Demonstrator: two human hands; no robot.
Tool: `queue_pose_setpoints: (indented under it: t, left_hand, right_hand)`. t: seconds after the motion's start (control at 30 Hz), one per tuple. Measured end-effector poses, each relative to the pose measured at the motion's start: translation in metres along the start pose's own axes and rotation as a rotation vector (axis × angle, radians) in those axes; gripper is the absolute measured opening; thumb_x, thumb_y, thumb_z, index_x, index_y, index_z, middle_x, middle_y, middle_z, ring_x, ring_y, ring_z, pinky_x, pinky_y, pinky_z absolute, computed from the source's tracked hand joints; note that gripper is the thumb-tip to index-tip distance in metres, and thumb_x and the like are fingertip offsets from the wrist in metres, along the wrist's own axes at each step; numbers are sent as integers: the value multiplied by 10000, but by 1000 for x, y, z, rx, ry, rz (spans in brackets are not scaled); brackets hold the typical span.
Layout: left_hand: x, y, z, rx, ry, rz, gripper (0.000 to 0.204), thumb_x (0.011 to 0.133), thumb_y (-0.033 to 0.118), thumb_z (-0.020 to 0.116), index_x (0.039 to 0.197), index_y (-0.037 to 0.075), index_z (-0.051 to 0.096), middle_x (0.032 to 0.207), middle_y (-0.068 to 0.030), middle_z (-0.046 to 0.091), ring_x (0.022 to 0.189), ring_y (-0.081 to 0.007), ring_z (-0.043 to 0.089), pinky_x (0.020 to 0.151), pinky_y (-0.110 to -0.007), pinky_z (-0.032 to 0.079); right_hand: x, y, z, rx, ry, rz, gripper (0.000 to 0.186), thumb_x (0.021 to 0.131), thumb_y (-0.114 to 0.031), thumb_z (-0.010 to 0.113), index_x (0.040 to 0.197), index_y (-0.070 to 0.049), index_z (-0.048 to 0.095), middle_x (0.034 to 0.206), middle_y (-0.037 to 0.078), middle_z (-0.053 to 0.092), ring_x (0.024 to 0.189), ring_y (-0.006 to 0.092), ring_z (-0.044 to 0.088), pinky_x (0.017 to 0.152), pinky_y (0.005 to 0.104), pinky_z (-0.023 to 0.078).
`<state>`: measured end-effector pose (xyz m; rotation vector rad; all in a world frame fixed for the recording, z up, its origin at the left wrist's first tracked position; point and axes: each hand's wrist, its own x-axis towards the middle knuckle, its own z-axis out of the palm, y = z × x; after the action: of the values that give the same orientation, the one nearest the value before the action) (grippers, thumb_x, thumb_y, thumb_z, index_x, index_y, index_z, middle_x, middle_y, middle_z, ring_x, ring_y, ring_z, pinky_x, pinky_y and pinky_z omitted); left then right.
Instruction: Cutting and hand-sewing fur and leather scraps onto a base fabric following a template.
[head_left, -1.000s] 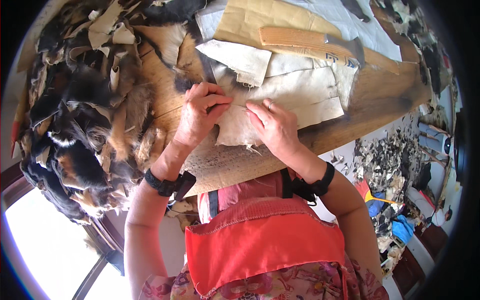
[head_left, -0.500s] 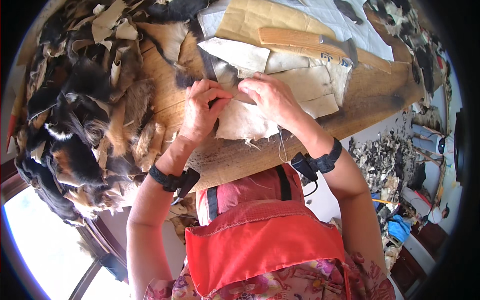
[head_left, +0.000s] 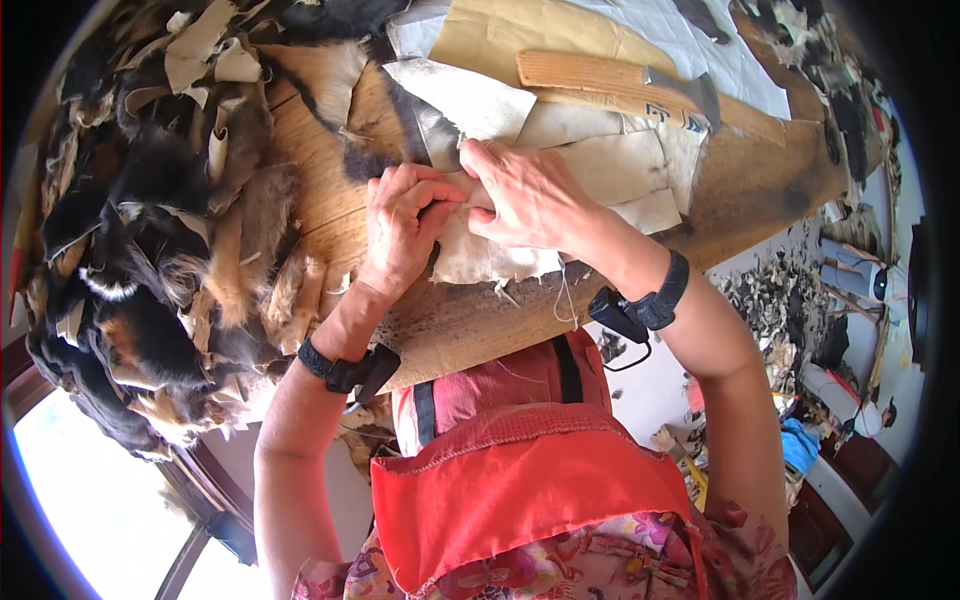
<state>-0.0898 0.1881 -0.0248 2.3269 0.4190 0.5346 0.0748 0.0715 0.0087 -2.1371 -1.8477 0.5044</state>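
Observation:
My left hand (head_left: 405, 215) is closed, its thumb and forefinger pinching the edge of a pale piece of hide (head_left: 500, 262) near the table's front edge. Close beside it, my right hand (head_left: 525, 195) bends over the same hide, thumb lower and forefinger higher. Whatever its curled fingers hold is hidden or too small to make out. A thin white thread (head_left: 572, 300) hangs in a loop below the right wrist, over the table edge. Another pale hide piece (head_left: 465, 95) lies just beyond the hands, and more flat pieces (head_left: 615, 165) spread to the right.
Dark and tan fur scraps (head_left: 160, 250) are heaped on the left of the wooden table (head_left: 770, 185). A wooden-handled blade (head_left: 620, 80) rests on brown paper (head_left: 550, 40) at the back. Scraps (head_left: 775, 310) litter the floor at right.
My right hand has turned and come slightly left, its thumb dropping away from the forefinger. My left hand keeps its pinch almost in place. The far pale hide piece has shifted a little up and left.

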Motion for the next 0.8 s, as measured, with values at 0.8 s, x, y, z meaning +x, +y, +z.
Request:
queue_pose_setpoints:
  t: [0.8]
  left_hand:
    - [0, 0, -5, -82, -1, -43, 196, 730, 102, 762, 924, 94, 738, 987, -46, 626, 976, -255, 560, 883, -371, 400]
  right_hand:
    - [-188, -88, -83, 1763, 972, 240, 160, 1018, -155, 451, 1110, -55, 537, 1048, 61, 572, 851, 178, 556, 754, 317, 494]
